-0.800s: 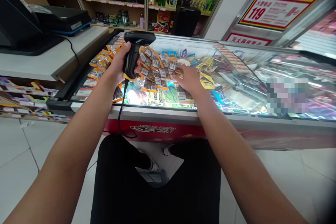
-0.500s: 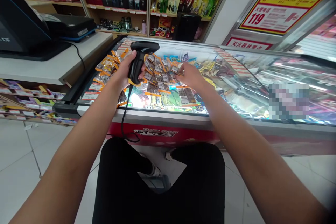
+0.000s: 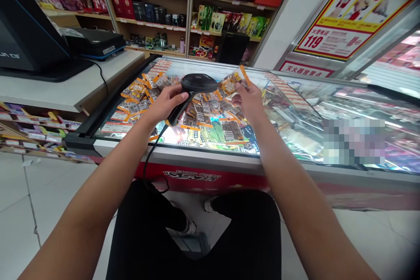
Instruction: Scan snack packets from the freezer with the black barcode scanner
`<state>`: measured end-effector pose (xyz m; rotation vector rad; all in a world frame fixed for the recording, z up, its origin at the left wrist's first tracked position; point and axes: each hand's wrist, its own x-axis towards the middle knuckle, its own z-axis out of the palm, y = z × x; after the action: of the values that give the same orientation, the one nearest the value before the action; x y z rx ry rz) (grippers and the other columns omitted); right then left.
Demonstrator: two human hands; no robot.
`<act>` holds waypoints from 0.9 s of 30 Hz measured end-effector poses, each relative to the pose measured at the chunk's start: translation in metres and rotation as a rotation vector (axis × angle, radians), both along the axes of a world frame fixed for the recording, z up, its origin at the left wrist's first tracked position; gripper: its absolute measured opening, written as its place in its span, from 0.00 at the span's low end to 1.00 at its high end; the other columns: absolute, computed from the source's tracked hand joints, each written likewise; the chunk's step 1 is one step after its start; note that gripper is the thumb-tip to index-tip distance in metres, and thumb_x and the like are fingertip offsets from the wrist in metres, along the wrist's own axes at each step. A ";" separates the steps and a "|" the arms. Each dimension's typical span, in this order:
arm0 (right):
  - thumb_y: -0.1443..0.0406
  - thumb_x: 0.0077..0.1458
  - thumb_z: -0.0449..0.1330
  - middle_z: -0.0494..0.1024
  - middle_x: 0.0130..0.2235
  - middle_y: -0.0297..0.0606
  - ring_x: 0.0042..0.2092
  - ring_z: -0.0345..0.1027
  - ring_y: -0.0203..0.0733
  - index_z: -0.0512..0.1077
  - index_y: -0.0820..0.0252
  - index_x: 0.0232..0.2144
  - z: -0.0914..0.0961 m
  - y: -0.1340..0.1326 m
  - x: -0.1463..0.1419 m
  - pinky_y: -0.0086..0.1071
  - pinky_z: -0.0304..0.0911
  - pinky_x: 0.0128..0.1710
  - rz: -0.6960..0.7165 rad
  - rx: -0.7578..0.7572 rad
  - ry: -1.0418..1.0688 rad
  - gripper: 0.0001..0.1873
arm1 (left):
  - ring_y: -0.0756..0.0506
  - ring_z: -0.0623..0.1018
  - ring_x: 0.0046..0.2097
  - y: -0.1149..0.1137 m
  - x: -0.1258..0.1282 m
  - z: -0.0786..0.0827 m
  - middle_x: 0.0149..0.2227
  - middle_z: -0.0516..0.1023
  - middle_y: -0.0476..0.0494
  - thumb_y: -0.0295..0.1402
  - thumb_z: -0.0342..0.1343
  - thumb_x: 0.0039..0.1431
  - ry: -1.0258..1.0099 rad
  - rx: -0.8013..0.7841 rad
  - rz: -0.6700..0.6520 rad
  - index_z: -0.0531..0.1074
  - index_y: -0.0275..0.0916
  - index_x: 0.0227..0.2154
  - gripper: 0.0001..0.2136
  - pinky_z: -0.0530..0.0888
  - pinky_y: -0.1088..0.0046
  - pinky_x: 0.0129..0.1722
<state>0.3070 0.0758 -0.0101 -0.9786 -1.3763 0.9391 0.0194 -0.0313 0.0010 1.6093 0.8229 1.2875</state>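
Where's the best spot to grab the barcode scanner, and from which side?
Grip the scanner by its slim handle, from the left and below, as the left hand does. That leaves the wide head free to face the packet in the right hand.

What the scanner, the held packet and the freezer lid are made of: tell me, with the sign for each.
The scanner in the left hand: likely hard plastic, matte black, with a moulded rounded head. The packet in the right hand: thin glossy film, probably plastic, clear with an orange edge; it glints. The freezer lid: glass, apparently; goods show through and it reflects light.
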 end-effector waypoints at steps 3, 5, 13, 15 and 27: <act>0.54 0.50 0.68 0.76 0.35 0.30 0.27 0.69 0.35 0.67 0.50 0.37 0.005 -0.005 -0.005 0.30 0.67 0.26 0.161 -0.171 0.218 0.17 | 0.49 0.74 0.17 0.000 0.001 -0.001 0.25 0.77 0.47 0.54 0.62 0.60 -0.017 -0.014 -0.058 0.71 0.40 0.35 0.20 0.69 0.74 0.17; 0.54 0.51 0.65 0.73 0.31 0.29 0.24 0.63 0.35 0.63 0.51 0.34 0.008 -0.006 -0.005 0.29 0.63 0.21 0.199 -0.266 0.309 0.15 | 0.49 0.74 0.17 0.001 0.001 -0.003 0.26 0.78 0.47 0.54 0.61 0.61 -0.042 -0.020 -0.070 0.70 0.40 0.35 0.20 0.69 0.74 0.16; 0.65 0.42 0.73 0.70 0.35 0.27 0.30 0.65 0.33 0.66 0.48 0.39 0.003 -0.010 -0.011 0.25 0.64 0.24 0.222 -0.157 0.202 0.24 | 0.50 0.75 0.19 0.000 0.013 -0.007 0.26 0.78 0.47 0.52 0.62 0.61 -0.041 -0.085 -0.185 0.69 0.39 0.34 0.20 0.70 0.75 0.17; 0.67 0.40 0.74 0.73 0.42 0.29 0.34 0.69 0.34 0.68 0.45 0.44 -0.001 -0.010 -0.013 0.27 0.71 0.29 0.205 -0.104 0.137 0.29 | 0.50 0.76 0.19 0.000 0.014 -0.007 0.26 0.79 0.48 0.51 0.62 0.62 -0.039 -0.089 -0.192 0.69 0.39 0.36 0.19 0.71 0.75 0.17; 0.62 0.46 0.71 0.79 0.36 0.33 0.42 0.77 0.43 0.72 0.50 0.50 -0.012 0.003 -0.008 0.41 0.76 0.46 0.133 -0.003 0.056 0.27 | 0.50 0.74 0.18 0.004 0.012 -0.007 0.27 0.79 0.48 0.53 0.62 0.60 -0.096 -0.109 -0.126 0.68 0.40 0.35 0.20 0.69 0.74 0.17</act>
<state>0.2986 0.0791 -0.0218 -0.8652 -1.4064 1.0598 0.0315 -0.0276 -0.0056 1.4782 0.7093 1.2004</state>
